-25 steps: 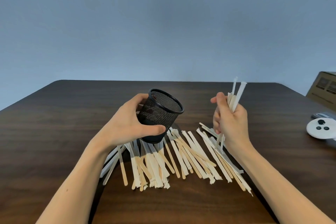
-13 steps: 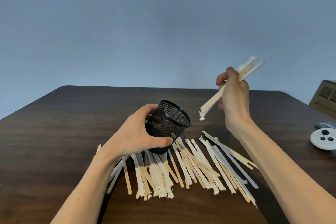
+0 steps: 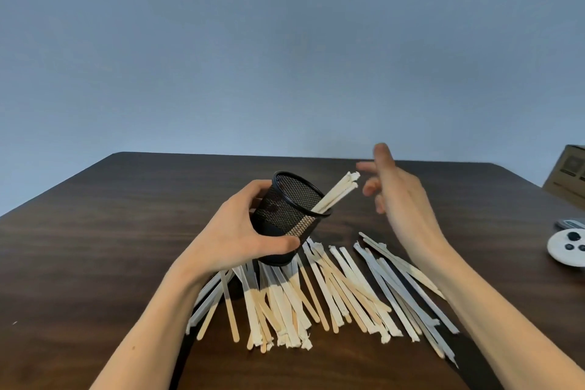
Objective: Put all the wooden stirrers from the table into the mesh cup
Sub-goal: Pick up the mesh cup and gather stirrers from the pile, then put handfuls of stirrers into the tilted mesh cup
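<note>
The left hand (image 3: 240, 237) has its grip closed around the black mesh cup (image 3: 289, 218), with the thumb across the lower wall and the other fingers behind it. The cup is lifted off the bench (image 3: 95, 231) and tilted, so its open mouth points up and to the right. A small bundle of stirrers (image 3: 337, 191) stands inside the cup, leaning on the right side of the rim, and their upper ends stick out past it.

The right hand (image 3: 399, 196) is in the air just to the right of those ends, near them but not touching. Its grip is wide open, fingers spread, and it holds nothing. The hand looks a little blurred.

The pile of wooden stirrers (image 3: 316, 294) lies flat on the dark bench below both hands, spread like a fan, directly under the cup and between the two forearms. Some are bare wood, some are in white paper sleeves.

At the right edge of the bench there is a white round device (image 3: 566, 250) with dark buttons, and behind it a cardboard box (image 3: 566, 174)
</note>
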`<state>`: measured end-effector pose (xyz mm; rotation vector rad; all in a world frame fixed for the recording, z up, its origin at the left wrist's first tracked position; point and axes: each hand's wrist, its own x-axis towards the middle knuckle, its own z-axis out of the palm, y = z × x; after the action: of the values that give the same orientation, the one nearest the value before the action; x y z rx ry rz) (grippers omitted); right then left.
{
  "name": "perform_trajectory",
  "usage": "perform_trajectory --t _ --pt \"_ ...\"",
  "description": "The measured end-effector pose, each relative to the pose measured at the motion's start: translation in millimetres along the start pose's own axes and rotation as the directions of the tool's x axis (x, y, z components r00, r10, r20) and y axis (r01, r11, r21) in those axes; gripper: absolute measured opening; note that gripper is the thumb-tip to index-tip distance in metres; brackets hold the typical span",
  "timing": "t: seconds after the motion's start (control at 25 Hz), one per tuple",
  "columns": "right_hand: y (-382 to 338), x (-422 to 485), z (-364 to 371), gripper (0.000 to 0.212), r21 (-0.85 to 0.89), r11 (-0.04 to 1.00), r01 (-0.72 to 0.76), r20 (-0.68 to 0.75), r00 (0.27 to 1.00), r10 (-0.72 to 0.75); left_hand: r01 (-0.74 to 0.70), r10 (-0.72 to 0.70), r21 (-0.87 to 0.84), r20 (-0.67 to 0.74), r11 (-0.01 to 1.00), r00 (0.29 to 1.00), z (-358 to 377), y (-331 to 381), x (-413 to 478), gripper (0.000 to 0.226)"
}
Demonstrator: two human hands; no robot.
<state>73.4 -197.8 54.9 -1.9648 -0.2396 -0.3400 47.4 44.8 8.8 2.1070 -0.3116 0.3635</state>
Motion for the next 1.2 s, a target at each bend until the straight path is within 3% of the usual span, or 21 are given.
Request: perform_trajectory --t 0.04,0.08,0.12,0.2,0.28,0.32,0.48,0.68,0.8,0.88,1.04,1.12,1.2 --pt "11.3 -4.9 -9.2 0.059 -0.063 0.998 -0.007 0.012 1.000 0.008 0.001 -0.001 0.000 -0.002 1.000 1.000 -0.9 -0.4 -1.2 0.081" --pt "25.2 -10.5 -17.2 0.058 -0.234 0.972 -0.003 0.039 0.999 0.012 0.000 0.000 0.003 -0.001 1.000 1.000 -1.7 -1.1 -2.7 0.082" --pt "37.3 -17.6 -23.8 0.064 -0.462 0.887 0.005 0.084 0.996 0.038 -0.002 0.002 0.007 0.003 1.000 1.000 -2.4 -1.3 -4.1 0.082" --pt "50.3 -32.7 -34.3 0.085 -0.813 0.582 0.015 0.152 0.970 0.188 -0.013 0.013 0.007 0.009 1.000 1.000 -1.6 -0.5 -7.1 0.081" --pt "51.0 -41.8 -37.9 0.090 -0.931 0.364 0.023 0.152 0.931 0.331 -0.022 0.022 -0.005 0.004 1.000 1.000 1.2 1.4 -10.2 0.080" --pt "50.1 -45.1 -37.7 0.082 -0.940 0.341 0.023 0.153 0.921 0.357 -0.024 0.024 -0.015 0.004 1.000 1.000 3.6 3.1 -11.7 0.080" --pt "53.6 -49.9 -23.3 0.037 -0.868 0.496 -0.010 0.141 0.953 0.267 -0.006 0.006 -0.024 0.007 1.000 1.000 11.7 6.1 -17.9 0.083" --pt "42.9 -50.9 -6.3 0.006 -0.905 0.416 0.090 0.199 0.953 0.229 0.008 -0.008 -0.025 0.011 1.000 1.000 13.7 7.1 -16.5 0.087" --pt "49.2 -55.1 6.3 0.035 -0.931 0.363 0.049 0.150 0.955 0.256 0.017 -0.017 -0.040 0.009 0.999 1.000 11.4 7.2 -18.4 0.081" --pt "56.8 -55.9 8.5 0.043 -0.929 0.369 -0.002 0.093 0.966 0.240 0.018 -0.018 -0.033 0.012 0.999 1.000 10.0 7.4 -18.5 0.080" --pt "58.4 -51.5 -4.6 0.022 -0.788 0.602 -0.133 -0.015 0.980 0.197 -0.011 0.010 -0.052 -0.009 0.999 1.000 9.7 8.1 -19.6 0.083" --pt "58.0 -44.3 -11.7 0.011 -0.626 0.758 -0.182 -0.048 0.980 0.195 -0.020 0.019 -0.068 -0.022 0.997 1.000 10.1 9.0 -20.3 0.083" --pt "56.8 -39.3 -15.1 0.016 -0.388 0.901 -0.193 -0.065 0.981 0.182 -0.021 0.019 -0.079 -0.028 0.997 0.999 10.3 10.7 -21.4 0.084"
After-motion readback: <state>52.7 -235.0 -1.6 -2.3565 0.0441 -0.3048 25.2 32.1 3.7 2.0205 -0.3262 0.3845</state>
